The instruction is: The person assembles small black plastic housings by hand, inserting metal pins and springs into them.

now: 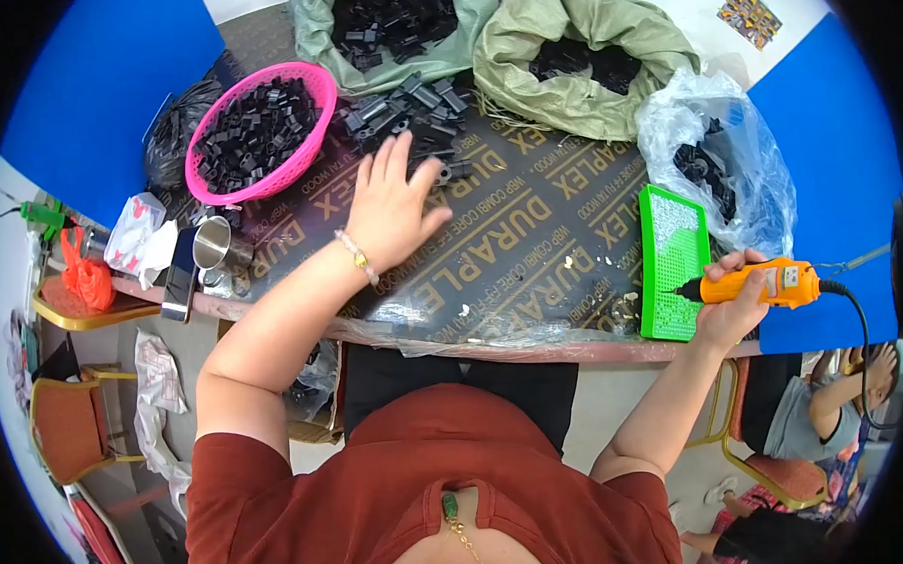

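My right hand (pixel 733 310) is wrapped round an orange electric screwdriver (pixel 760 284) with a black cord, its dark tip pointing left. That tip is over the lower part of a green tray (pixel 647 265) with a perforated bed and small silvery pieces, likely screws, in its upper part. My left hand (pixel 394 209), fingers spread, reaches over the table beside a loose pile of black plastic parts (pixel 406 115). Nothing shows in its grasp, though its palm side is hidden. A beaded bracelet circles the left wrist.
A pink basket (pixel 328 92) of small black parts stands left. Behind are two green woven sacks (pixel 562 20) of black parts; a clear plastic bag (pixel 766 172) lies right. A metal cup (pixel 217 245) and phone (pixel 179 277) sit near the left edge. Another person (pixel 824 418) is at right.
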